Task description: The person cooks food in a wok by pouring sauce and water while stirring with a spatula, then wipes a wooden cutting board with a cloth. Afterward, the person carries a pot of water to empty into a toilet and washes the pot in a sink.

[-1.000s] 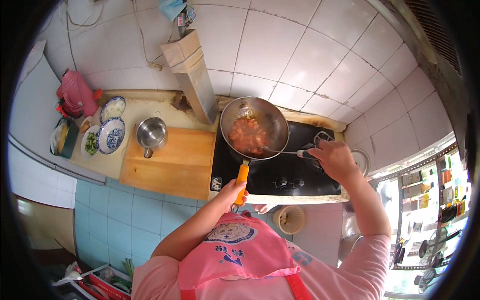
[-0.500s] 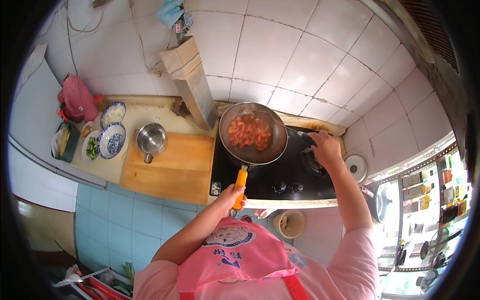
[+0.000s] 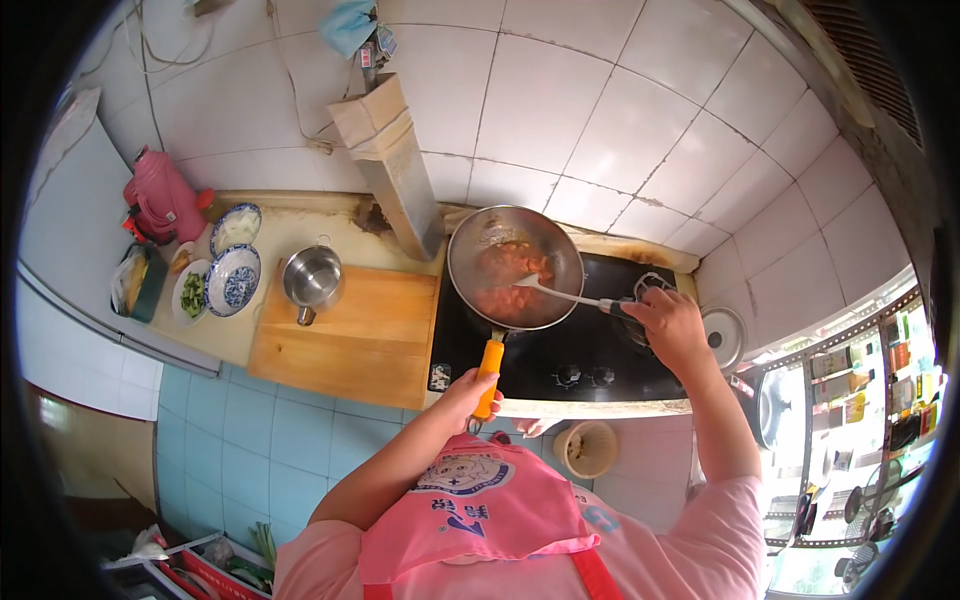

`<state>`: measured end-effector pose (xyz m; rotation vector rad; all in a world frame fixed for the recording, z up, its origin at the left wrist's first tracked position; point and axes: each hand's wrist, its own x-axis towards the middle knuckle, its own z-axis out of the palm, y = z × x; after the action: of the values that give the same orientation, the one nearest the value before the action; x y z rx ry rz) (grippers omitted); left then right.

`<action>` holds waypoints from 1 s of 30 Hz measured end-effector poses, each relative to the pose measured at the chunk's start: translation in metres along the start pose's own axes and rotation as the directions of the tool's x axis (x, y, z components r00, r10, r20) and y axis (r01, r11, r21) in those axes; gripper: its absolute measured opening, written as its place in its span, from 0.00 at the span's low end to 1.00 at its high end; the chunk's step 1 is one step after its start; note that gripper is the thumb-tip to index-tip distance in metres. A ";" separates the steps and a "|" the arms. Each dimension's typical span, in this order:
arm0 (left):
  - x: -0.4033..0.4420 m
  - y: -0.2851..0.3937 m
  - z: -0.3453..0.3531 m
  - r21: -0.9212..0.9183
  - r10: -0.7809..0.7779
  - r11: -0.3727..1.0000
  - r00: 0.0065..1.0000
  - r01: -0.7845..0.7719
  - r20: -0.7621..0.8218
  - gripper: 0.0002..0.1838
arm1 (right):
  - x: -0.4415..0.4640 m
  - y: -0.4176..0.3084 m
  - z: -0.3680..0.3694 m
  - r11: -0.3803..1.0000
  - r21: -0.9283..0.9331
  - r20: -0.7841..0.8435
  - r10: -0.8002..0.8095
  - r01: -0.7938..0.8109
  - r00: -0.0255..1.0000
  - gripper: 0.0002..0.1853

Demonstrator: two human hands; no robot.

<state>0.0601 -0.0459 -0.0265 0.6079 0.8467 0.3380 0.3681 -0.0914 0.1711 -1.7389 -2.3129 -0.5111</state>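
My left hand (image 3: 468,394) is closed round the orange handle (image 3: 491,372) of a steel wok (image 3: 560,258) on the black stove (image 3: 540,365). Chopped reddish food (image 3: 505,262) lies in the wok. With my right hand (image 3: 668,322) I grip the dark handle of a metal spatula (image 3: 565,295), whose blade rests among the food near the wok's middle.
Left of the stove is a wooden cutting board (image 3: 340,330) with a steel pot (image 3: 312,277) at its corner. Patterned bowls (image 3: 232,280), a plate of green pieces (image 3: 191,293) and a pink flask (image 3: 165,197) stand farther left. A lid (image 3: 722,336) is at the right.
The spatula has swung from the wok's upper right side into the food, which is now spread and partly divided. My right hand has moved slightly right and down. My left hand keeps its hold.
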 end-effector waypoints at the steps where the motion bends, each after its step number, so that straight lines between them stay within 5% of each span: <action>1: -0.001 0.001 0.000 0.000 0.001 1.000 1.000 -0.001 -0.001 0.17 | -0.006 -0.003 -0.004 0.999 -0.011 0.031 0.042 -0.041 0.999 0.15; 11: 0.002 0.003 -0.001 0.046 -0.043 0.998 0.999 0.044 -0.026 0.18 | -0.020 -0.019 0.027 0.986 0.014 0.009 0.166 -0.166 0.986 0.16; 16: 0.013 -0.008 -0.019 -0.198 -0.126 0.971 0.991 0.133 0.048 0.22 | -0.026 -0.037 0.051 0.959 0.133 -0.005 0.252 -0.249 0.968 0.20; 21: 0.014 0.010 -0.078 -0.265 0.019 0.955 0.919 -0.133 -0.395 0.26 | -0.038 -0.067 0.062 0.896 0.205 0.132 0.373 -0.393 0.918 0.23; 26: 0.002 0.045 -0.203 -0.031 0.220 0.922 0.587 -0.386 -0.779 0.22 | -0.047 -0.090 0.073 0.773 0.275 0.267 0.510 -0.571 0.818 0.27; 28: -0.005 0.061 -0.256 -0.011 0.195 0.927 0.504 -0.376 -0.841 0.21 | -0.055 -0.088 0.084 0.762 0.315 0.289 0.490 -0.565 0.822 0.26; 30: -0.009 0.074 -0.299 0.040 0.213 0.934 0.463 -0.354 -0.860 0.21 | -0.048 -0.095 0.076 0.641 0.316 0.504 0.511 -0.699 0.696 0.25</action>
<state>-0.1815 0.1164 -0.1273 0.4133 1.6806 1.0765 0.2942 -0.1279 0.0695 -2.2878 -1.5956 0.5413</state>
